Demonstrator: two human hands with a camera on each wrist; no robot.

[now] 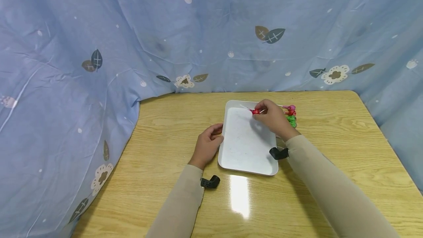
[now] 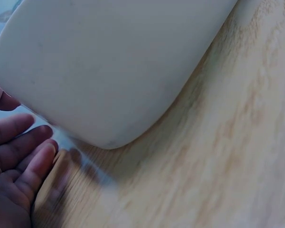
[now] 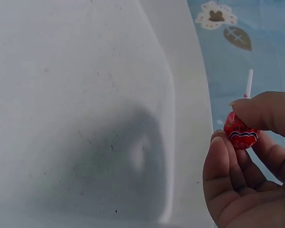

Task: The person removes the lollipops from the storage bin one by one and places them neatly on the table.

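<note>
My right hand [image 1: 273, 117] pinches a red-wrapped lollipop [image 3: 241, 132] between thumb and fingers, over the far part of a white tray [image 1: 246, 139]. Its white stick [image 3: 250, 83] points away from the hand; another short white piece shows on the other side of the red wrapper. In the head view, my left hand [image 1: 208, 144] lies along the tray's left side, fingers loosely bent right at the rim and holding nothing. The left wrist view has the tray's pale outer wall [image 2: 109, 71] above the relaxed fingers [image 2: 35, 173].
Right of the tray, partly behind my right hand, lie several wrapped lollipops: a pink one [image 1: 291, 107], a red one [image 1: 290, 113] and green ones [image 1: 292, 121]. The wooden table [image 1: 168, 139] is bordered at the back and sides by a blue patterned cloth [image 1: 211, 47].
</note>
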